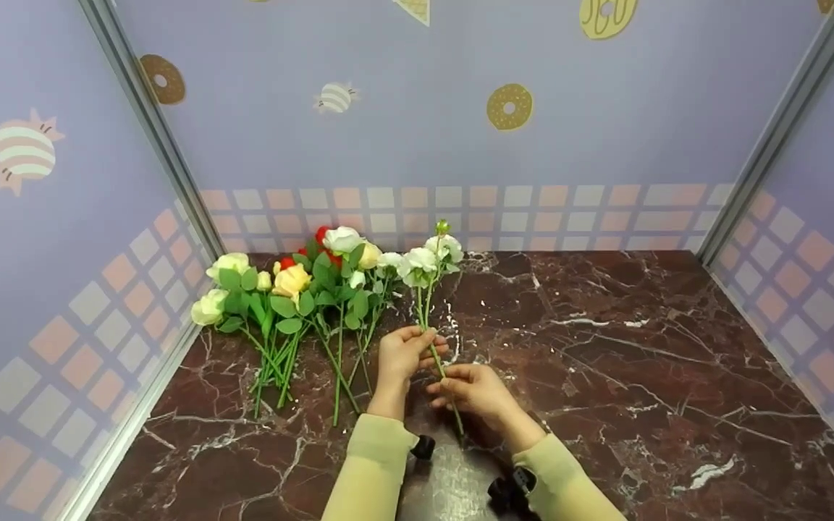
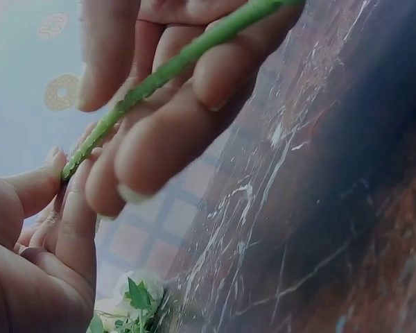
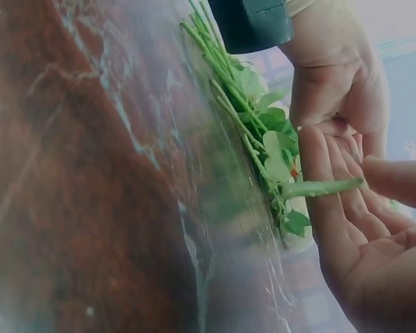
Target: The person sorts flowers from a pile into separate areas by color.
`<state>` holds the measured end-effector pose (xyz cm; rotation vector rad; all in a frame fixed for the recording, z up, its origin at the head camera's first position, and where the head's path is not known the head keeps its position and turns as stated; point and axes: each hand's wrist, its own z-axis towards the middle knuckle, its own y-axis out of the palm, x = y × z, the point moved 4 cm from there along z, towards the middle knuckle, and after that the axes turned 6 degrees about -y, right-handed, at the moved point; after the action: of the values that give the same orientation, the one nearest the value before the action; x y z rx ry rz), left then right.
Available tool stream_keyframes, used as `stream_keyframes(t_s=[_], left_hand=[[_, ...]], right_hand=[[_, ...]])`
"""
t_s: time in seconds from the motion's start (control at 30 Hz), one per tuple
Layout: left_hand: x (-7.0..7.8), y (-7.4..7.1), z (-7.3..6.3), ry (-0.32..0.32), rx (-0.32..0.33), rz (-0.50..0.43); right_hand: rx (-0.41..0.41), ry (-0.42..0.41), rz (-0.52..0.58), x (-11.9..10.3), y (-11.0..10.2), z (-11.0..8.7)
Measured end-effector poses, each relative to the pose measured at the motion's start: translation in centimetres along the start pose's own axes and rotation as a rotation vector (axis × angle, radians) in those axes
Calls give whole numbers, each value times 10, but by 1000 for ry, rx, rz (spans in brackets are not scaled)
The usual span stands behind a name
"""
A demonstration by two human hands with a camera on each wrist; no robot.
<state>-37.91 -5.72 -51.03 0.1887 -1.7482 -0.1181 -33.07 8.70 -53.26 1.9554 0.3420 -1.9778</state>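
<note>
A white flower with a branching green stem stands tilted between both hands, its blooms and a small green bud pointing away. My left hand pinches the stem partway down between thumb and fingers. Lower on the same green stem, my right hand holds it loosely, with the stem lying across its fingers below the thumb. In the right wrist view, the stem's lower part juts out past the right hand's fingers. The left hand is further along, partly hiding the blooms.
Left of the hands lies a pile of flowers: a yellow rose, pale blooms, a white rose and red ones. Their stems point toward me on the dark marbled table. Patterned walls enclose the back and sides.
</note>
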Motion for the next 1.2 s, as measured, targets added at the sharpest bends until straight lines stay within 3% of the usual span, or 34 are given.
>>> stream_keyframes(t_s=[0.17,0.47,0.87,1.0,1.2], left_hand=[[-1,4,-2,12,-19,-10],[-8,6,-2,-20,-21,-46],[0,3,1,19,-23,0],[3,-7,3,55,42,33],[10,-31,5,135,211,186]], right_hand=[[43,-29,-65,-1,-6,-2],[91,-37,-75,-2,-9,-5],[185,-42,-114,-9,-21,-4],[247,-49,-128,-12,-34,-4],[311,-63,-143,-15,-56,-5]])
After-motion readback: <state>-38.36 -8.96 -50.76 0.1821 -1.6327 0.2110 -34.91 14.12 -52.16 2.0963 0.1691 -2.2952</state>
